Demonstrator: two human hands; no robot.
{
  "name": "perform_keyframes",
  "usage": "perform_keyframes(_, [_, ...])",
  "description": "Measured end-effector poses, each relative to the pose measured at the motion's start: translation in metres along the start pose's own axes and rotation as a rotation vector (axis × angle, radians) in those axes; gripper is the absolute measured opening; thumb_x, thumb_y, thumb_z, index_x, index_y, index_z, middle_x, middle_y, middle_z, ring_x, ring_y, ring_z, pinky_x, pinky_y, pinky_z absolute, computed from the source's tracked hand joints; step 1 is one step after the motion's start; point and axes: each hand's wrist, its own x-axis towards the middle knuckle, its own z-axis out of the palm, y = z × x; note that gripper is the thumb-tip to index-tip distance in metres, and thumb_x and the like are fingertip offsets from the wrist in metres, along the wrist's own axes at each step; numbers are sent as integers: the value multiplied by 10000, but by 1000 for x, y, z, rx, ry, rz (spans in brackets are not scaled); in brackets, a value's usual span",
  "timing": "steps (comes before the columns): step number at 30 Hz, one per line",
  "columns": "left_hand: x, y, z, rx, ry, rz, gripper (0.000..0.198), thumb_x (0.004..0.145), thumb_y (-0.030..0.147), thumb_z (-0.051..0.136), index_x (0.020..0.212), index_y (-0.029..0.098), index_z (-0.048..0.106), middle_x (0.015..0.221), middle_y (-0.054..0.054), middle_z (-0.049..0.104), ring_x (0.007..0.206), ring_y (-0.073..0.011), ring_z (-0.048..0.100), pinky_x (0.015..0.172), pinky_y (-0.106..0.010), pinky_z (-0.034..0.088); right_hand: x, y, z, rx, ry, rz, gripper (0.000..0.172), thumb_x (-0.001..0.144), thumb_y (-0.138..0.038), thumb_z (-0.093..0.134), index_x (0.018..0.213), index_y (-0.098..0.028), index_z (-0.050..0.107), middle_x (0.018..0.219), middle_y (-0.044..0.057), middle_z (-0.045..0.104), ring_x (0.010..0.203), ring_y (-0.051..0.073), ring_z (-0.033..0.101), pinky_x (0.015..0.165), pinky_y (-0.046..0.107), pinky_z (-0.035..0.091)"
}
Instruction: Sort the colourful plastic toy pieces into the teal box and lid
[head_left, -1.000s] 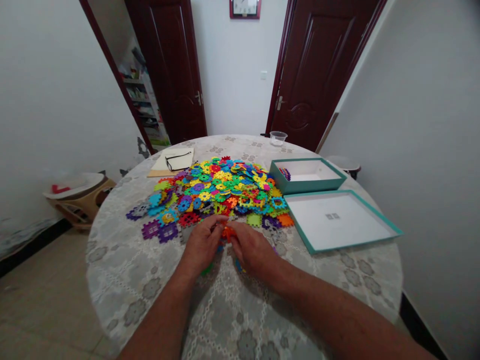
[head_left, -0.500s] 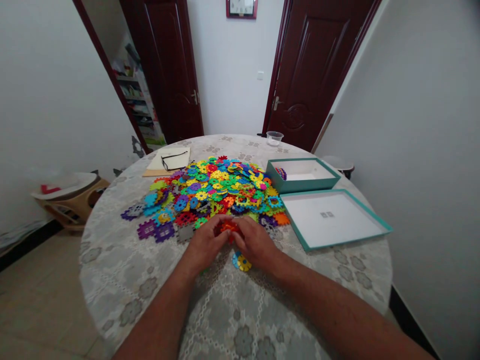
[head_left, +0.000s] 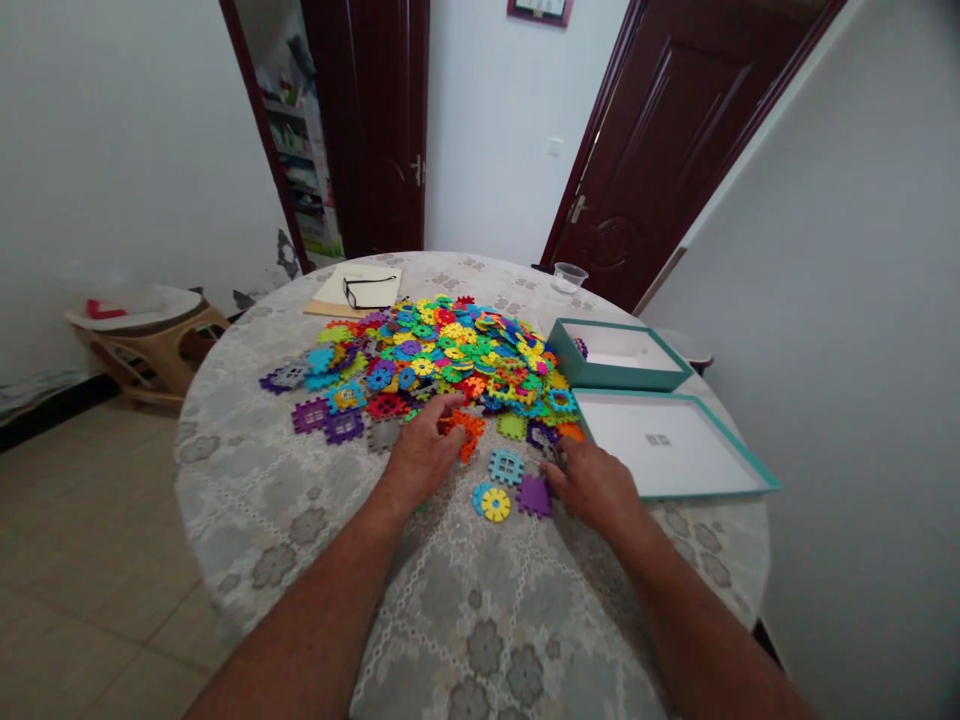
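My left hand (head_left: 421,455) is closed on an orange notched square building piece (head_left: 469,430), pinched between thumb and fingers at the front edge of the pile. My right hand (head_left: 596,485) lies open over the table to the right, thumb and fingertips apart. Its fingertips are nearest a dark purple notched piece (head_left: 541,436) and a purple square piece (head_left: 534,496); I cannot tell whether they touch. Between the hands lie a light blue window piece (head_left: 507,466) and a yellow round notched disc (head_left: 496,504), which partly covers a blue disc (head_left: 478,497).
A heap of colourful plastic pieces (head_left: 450,350) covers the table's middle. To its right stand a teal box (head_left: 622,375) and its white-lined lid (head_left: 675,440). Glasses (head_left: 367,292) rest on paper at the back left; a clear plastic cup (head_left: 570,277) stands at the back.
My hands were together around an orange-red piece. They have parted: the right moved right, the left keeps an orange piece. The light blue and purple squares now show. The view has shifted.
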Motion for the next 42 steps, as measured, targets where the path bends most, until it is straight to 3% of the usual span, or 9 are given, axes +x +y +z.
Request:
perform_keyframes(6, [-4,12,-1,27,-49,-20,445,841,176,569,1270,232,671,1053,-61,757,913,-216,709,892,-390,573,7,-9,21,357,114,-249,182,941,-281,575,1075,-193,660,1063,89,701,1004,214,656,861,301,465])
perform_keyframes(12, [-5,11,-3,22,-33,22,429,832,163,562,1231,248,693,1085,-62,759,960,-223,707,925,-398,566,-2,-11,19,689,224,-352,186,927,-290,571,1068,-196,650,892,33,666,757,173,608,705,276,468])
perform_keyframes(16, [-7,12,2,-40,-103,-13,433,821,169,552,1218,237,709,1024,-48,766,866,-211,707,833,-365,590,-12,-21,18,717,340,-504,203,944,-283,580,1123,-204,633,974,52,645,726,161,577,725,290,489])
perform_keyframes(21, [-10,17,10,-320,-315,-194,366,877,302,555,1185,184,714,1063,-90,764,807,-209,723,664,-316,602,-16,-43,31,617,381,-580,233,974,-232,572,1203,-226,609,1124,97,652,1028,228,619,881,338,517])
perform_keyframes(26, [-10,14,9,-327,-392,-200,463,838,364,695,1262,179,677,1127,-114,762,897,-223,732,739,-310,598,-13,-47,39,618,406,-591,262,978,-246,584,1238,-220,597,1155,106,661,1081,245,624,917,372,530])
perform_keyframes(30, [-10,14,6,-272,-352,-177,460,837,348,676,1262,171,674,1058,-99,774,876,-224,731,759,-325,587,-7,-36,38,630,428,-555,273,977,-290,602,1237,-207,602,1153,108,665,1070,241,630,932,369,533])
perform_keyframes(33, [-9,16,4,-230,-297,-178,463,843,340,643,1271,165,667,1001,-82,771,798,-208,723,708,-316,575,5,-21,41,548,462,-399,307,984,-265,574,1277,-176,599,1237,144,650,1153,264,616,982,392,518])
perform_keyframes(37, [-8,18,3,-164,-213,-158,503,835,315,636,1321,187,650,941,-45,762,731,-180,704,702,-299,562,16,-5,42,415,347,-255,292,968,-223,584,1251,-170,634,1243,148,645,1123,273,634,962,394,521])
perform_keyframes(42, [-5,10,5,-203,-156,-169,553,837,334,652,1369,186,616,1096,-77,752,849,-203,722,745,-315,590,10,-8,36,554,267,-450,269,932,-177,611,1196,-189,662,1138,107,667,1066,234,634,951,361,511])
